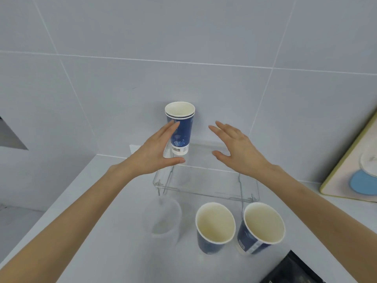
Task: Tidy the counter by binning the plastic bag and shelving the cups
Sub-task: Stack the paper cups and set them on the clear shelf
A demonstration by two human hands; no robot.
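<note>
A stack of two blue paper cups (180, 127) stands upright on the clear acrylic shelf (206, 180) against the tiled wall. My left hand (157, 150) hovers just left of the stack, fingers spread, not gripping it. To the right of the stack, my right hand (234, 148) is also open and empty. On the counter in front of the shelf stand two more blue paper cups (214, 227) (261, 227). A clear plastic cup (163, 219) stands to their left. No plastic bag shows.
The white counter (102, 231) drops off at its left edge. A pale board with a blue circle (359, 176) leans at the right. A dark object (291, 268) lies at the bottom right corner.
</note>
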